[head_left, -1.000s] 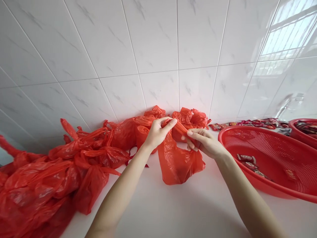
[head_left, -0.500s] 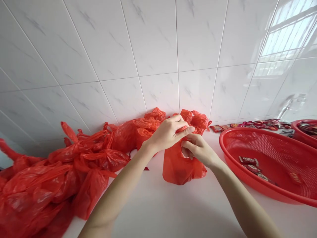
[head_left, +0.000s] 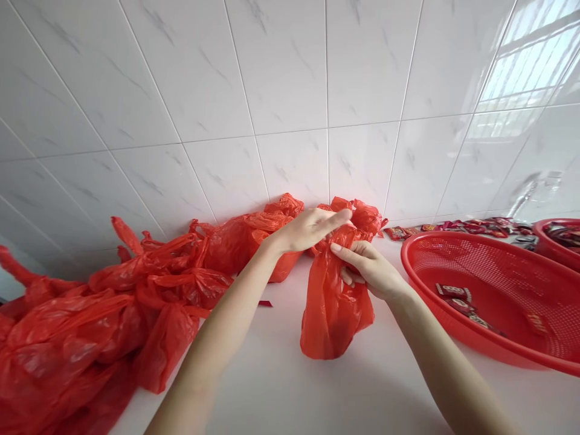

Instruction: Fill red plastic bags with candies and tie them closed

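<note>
A red plastic bag hangs upright just over the white counter, with a darker lump in its lower part. My right hand pinches its gathered neck between thumb and fingers. Above the bag's top, my left hand is stretched out with its thumb extended. Its fingertips are partly hidden, and whether they touch the plastic I cannot tell. Behind both hands, more filled red bags stand against the wall.
Knotted red bags are heaped along the left. At right stands a red basket with several small packets inside; a second red basket is beyond. Loose packets line the tiled wall. A dark red scrap lies on the counter.
My left hand has straightened its fingers at the bag's top. The bag's neck is now gathered upward in my right hand, and the bag looks longer and narrower.
</note>
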Motion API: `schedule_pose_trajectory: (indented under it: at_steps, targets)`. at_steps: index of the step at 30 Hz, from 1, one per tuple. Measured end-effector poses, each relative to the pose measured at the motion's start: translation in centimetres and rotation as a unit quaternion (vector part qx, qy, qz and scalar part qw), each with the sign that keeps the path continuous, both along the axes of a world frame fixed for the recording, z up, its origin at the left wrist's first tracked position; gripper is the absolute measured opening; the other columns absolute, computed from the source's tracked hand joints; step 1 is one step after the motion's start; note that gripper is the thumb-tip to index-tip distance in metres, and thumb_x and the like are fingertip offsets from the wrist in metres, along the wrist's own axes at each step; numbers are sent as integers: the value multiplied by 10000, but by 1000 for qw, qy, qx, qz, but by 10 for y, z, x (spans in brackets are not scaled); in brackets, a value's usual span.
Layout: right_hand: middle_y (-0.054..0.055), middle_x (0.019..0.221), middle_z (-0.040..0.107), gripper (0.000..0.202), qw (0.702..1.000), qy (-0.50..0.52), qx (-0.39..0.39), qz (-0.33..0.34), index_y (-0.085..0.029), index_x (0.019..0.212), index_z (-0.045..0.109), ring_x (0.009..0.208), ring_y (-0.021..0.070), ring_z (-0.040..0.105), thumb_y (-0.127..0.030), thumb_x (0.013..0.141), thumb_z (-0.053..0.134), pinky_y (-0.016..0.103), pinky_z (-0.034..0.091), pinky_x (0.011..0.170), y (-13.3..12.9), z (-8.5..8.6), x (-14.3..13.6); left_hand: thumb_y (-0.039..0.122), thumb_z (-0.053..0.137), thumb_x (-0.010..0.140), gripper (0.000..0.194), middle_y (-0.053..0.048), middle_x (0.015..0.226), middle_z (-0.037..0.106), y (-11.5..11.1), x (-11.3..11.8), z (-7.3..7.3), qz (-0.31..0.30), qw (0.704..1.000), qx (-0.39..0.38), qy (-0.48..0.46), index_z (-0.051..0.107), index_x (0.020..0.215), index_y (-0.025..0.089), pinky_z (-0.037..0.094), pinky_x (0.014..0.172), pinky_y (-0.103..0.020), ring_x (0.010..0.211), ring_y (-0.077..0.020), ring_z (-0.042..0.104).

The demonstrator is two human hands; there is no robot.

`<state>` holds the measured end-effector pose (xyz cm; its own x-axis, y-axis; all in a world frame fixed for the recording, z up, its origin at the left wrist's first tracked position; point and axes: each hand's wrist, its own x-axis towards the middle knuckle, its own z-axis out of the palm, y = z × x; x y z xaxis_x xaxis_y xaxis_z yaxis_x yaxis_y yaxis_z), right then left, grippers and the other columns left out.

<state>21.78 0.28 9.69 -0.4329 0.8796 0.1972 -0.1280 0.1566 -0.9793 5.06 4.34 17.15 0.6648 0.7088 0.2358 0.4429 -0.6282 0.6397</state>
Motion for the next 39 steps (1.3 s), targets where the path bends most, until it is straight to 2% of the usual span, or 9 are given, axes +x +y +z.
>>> schedule_pose_trajectory:
  at_steps: [4,11,14,18,24,29,32,35,39]
  targets:
    - [0,467,605,510,999,33,-23,5,-190,575,551,385,69,404,-592,862,676,232,353,437,2,2,3,531,635,907,362,-67,1047,734,-11,-25,-23,29,992,18,-118,763,1022,212,511,843,-327,974,-224,669]
    - [70,677,748,420,993,70,-93,26,-145,765,705,463,106,545,-557,846,711,246,490,508,12,-2,8,319,751,836,123,-45,917,733,-33,-31,-55,139,957,107,-231,767,894,213,532,733,-289,823,-177,668]
    - [23,673,735,334,985,112,-128,39,-155,926,732,482,107,574,-484,865,715,245,533,567,17,-7,10,260,746,839,44,-27,836,724,-43,-25,-61,99,954,144,-244,761,846,219,537,714,-286,748,-160,655]
    - [-6,613,693,260,979,132,-151,45,-160,938,729,488,113,613,-413,879,710,232,546,578,22,-9,11,220,700,873,111,-41,915,773,-51,-23,-69,18,984,120,-132,792,932,239,547,726,-290,773,-172,689]
    - [56,771,764,214,973,135,-175,63,-163,898,691,606,154,713,-375,910,665,267,586,655,23,-7,11,291,672,902,156,-29,874,797,-46,-34,-68,25,993,25,-113,804,840,235,541,725,-291,798,-199,720]
    - [68,742,760,336,988,95,-100,75,-145,907,707,618,176,728,-480,875,716,283,591,681,14,-5,7,372,744,848,234,-75,1066,767,-32,-33,-72,86,946,-28,-312,759,1019,213,545,912,-334,1006,-228,705]
    - [64,738,752,391,996,31,-35,70,-151,894,724,634,185,725,-539,892,685,320,598,730,3,0,4,446,753,840,464,-96,1172,724,-25,-23,-80,25,933,-135,-331,675,1247,238,547,892,-349,1008,-228,698]
    - [44,685,721,406,997,-32,64,2,-172,819,728,633,189,704,-558,911,646,315,585,685,-4,6,5,494,718,868,476,-65,958,729,-23,-13,-86,-47,930,-207,-300,676,1266,236,539,781,-338,796,-190,683]
    - [41,707,714,391,971,-80,187,-127,-195,771,728,653,188,668,-525,940,604,301,543,627,-4,9,11,411,809,798,408,-40,941,741,-22,-8,-89,-5,917,-248,-314,738,1163,244,513,874,-332,906,-193,690]
